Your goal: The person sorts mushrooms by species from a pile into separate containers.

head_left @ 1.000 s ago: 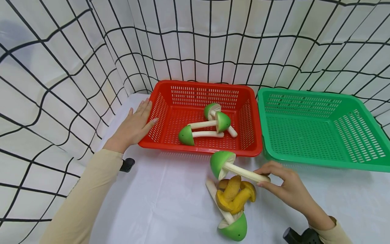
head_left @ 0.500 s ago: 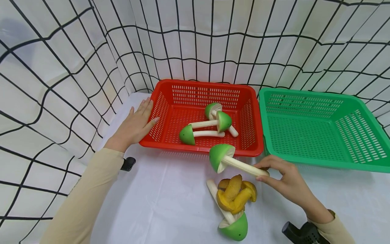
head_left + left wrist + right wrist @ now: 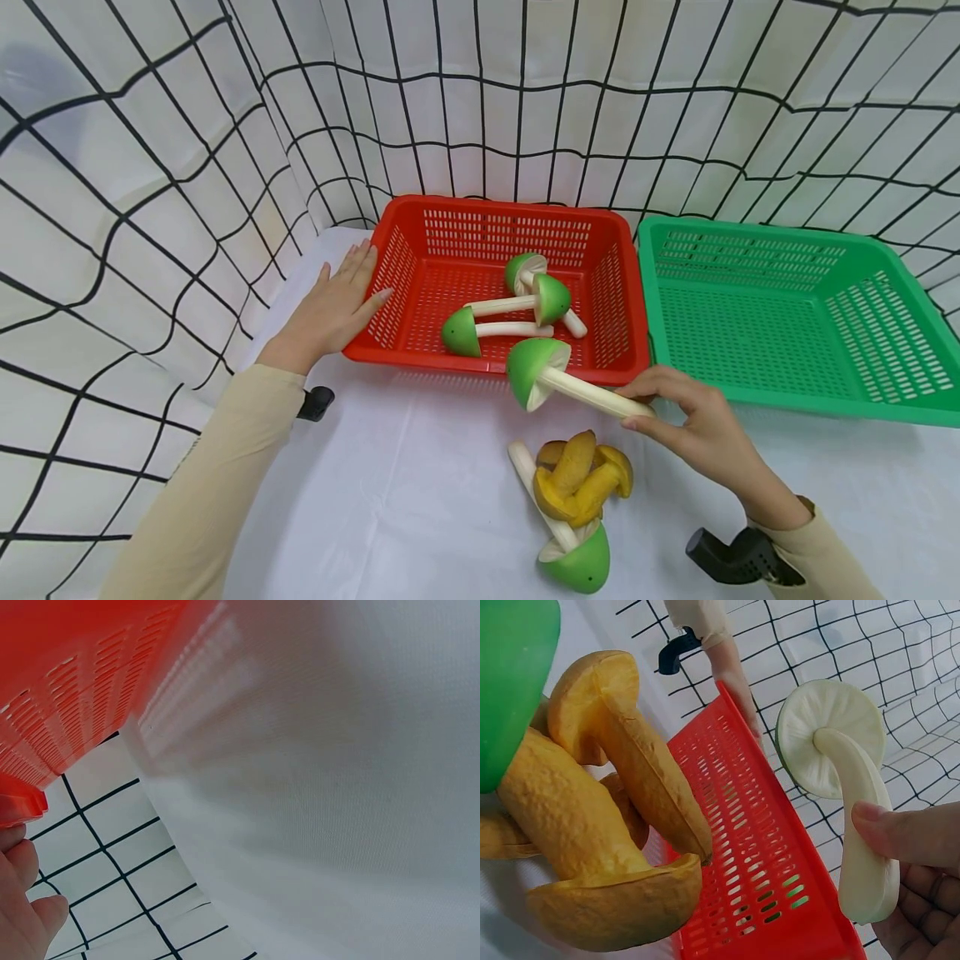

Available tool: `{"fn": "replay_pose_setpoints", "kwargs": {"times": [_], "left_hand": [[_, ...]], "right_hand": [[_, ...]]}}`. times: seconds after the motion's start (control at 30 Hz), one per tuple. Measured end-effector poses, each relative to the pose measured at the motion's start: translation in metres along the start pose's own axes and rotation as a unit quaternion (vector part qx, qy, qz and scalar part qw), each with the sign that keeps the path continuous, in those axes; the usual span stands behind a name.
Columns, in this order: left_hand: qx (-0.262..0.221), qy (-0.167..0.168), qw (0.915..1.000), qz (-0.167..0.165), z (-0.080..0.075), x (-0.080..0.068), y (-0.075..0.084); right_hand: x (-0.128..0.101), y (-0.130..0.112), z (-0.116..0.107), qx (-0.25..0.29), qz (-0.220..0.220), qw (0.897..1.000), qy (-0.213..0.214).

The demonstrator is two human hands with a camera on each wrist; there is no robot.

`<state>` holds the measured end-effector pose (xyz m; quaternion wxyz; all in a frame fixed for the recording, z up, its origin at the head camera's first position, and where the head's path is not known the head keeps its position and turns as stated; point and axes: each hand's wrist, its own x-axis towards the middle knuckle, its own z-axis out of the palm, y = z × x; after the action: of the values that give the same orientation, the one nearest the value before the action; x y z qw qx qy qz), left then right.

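Head view: right hand pinching mushroom

Red basket and green basket were seen as perforated plastic, slightly glossy. Held mushroom: smooth matt cap, pale matt stem, ribbed gills noted in the right wrist view. Yellow mushrooms looked rough, matt, foam-like. Table was covered in white matt cloth; backdrop was wrinkled gridded fabric.
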<state>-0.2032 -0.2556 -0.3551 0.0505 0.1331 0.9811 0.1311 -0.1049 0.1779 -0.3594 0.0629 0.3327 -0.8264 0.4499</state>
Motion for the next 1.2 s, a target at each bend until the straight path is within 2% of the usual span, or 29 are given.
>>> {"fn": "replay_pose_setpoints", "kwargs": {"times": [0.27,0.47,0.63,0.8,1.0,1.2], "left_hand": [[0.003,0.001,1.0000,0.000,0.000,-0.001,-0.001],[0.007,0.005,1.0000,0.003,0.000,-0.001,-0.001],[0.007,0.000,1.0000,0.002,0.000,-0.001,0.000],[0.008,-0.001,1.0000,0.002,0.000,-0.001,0.000],[0.004,-0.001,1.0000,-0.001,0.001,-0.001,-0.001],[0.004,0.003,1.0000,0.002,0.001,-0.001,-0.001]], "right_hand": [[0.014,0.005,0.003,0.020,-0.004,1.000,0.016],[0.027,0.009,0.002,0.047,0.031,0.998,0.024],[0.037,0.011,0.001,0.024,0.068,0.997,0.019],[0.049,0.013,0.003,0.008,0.085,0.996,0.013],[0.065,0.016,0.007,0.033,0.098,0.995,0.006],[0.083,0.015,0.010,0.040,0.137,0.990,0.004]]}}
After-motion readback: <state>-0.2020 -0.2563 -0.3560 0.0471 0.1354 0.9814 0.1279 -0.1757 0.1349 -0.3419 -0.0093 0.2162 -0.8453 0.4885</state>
